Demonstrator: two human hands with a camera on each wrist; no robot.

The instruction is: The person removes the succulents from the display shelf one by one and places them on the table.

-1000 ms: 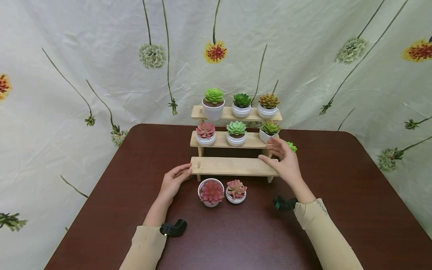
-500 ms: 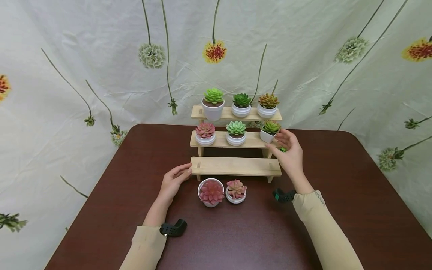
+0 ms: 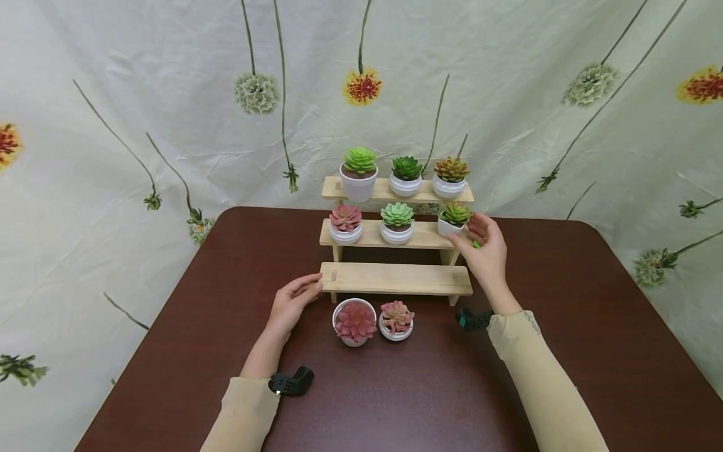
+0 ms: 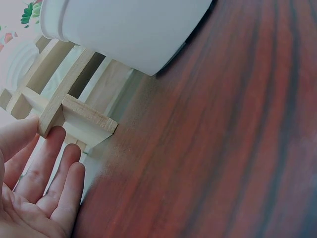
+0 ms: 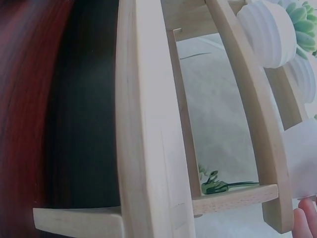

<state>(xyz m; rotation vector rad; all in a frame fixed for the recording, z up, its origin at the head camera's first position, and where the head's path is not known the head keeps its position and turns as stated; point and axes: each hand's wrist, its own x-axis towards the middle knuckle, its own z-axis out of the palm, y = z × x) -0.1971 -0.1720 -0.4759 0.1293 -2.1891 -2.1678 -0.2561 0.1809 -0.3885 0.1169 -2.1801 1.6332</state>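
Observation:
In the head view, my right hand (image 3: 484,254) holds a small angular white pot with a green succulent (image 3: 452,227) at the right end of the middle shelf, thumb in front and fingers at its right side. The right wrist view catches only fingertips (image 5: 303,218) against this white pot (image 5: 303,156). My left hand (image 3: 290,306) pinches the left end of the bottom shelf of a three-tier wooden stand (image 3: 395,278). The left wrist view has thumb and forefinger at that shelf end (image 4: 52,116), the other fingers loosely bent.
Three potted succulents, one of them bright green (image 3: 359,176), line the top shelf. A pink one (image 3: 345,225) and a pale green one (image 3: 397,223) share the middle shelf. Before the stand, a red succulent (image 3: 354,321) and a pink one (image 3: 396,320) stand on the dark table (image 3: 395,389).
My right hand has shifted from the front of the angular pot to its right side. The pot has moved slightly right along the middle shelf. My left hand stays at the shelf end.

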